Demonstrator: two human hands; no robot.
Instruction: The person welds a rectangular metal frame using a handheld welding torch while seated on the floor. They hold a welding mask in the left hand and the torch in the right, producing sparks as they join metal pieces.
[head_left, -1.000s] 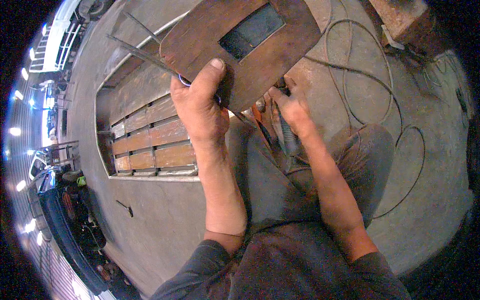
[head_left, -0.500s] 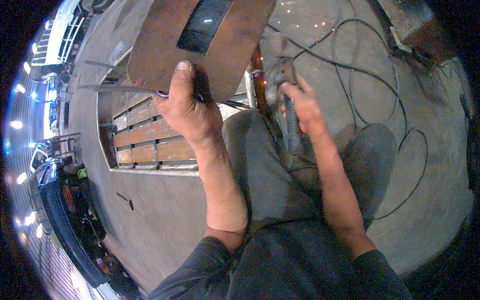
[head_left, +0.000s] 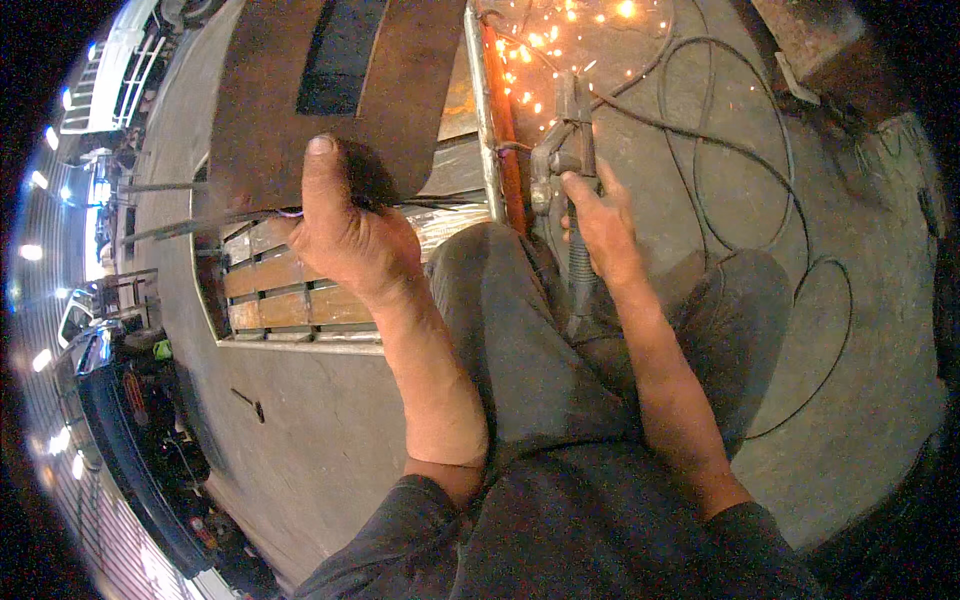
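My left hand point(head_left: 350, 235) is closed on the lower edge of a brown welding shield point(head_left: 405, 130) with a dark window point(head_left: 340, 55). Thin rods point(head_left: 165, 233) stick out to the left of this hand; whether its fingers hold them as well, I cannot tell. In my right hand point(head_left: 608, 230) is an electrode holder point(head_left: 580, 262), its ribbed handle pointing down and its head up. Bright orange sparks point(head_left: 530, 65) scatter just beyond the holder's head. Beside it runs an orange-red bar point(head_left: 507, 140) at the right side of a slatted metal frame point(head_left: 300, 346). The holder's tip contact is unclear.
Black cable point(head_left: 740, 142) loops over the concrete floor on the right. A hammer-like tool point(head_left: 252, 403) lies on the floor at left. A dark vehicle point(head_left: 120, 450) stands at far left, and a rusty block-like object point(head_left: 820, 45) at top right. My knees flank the holder.
The welding shield and my left hand have shifted left, uncovering more of the orange-red bar. Sparks have grown from a few faint dots to a bright spray. My right hand still grips the holder.
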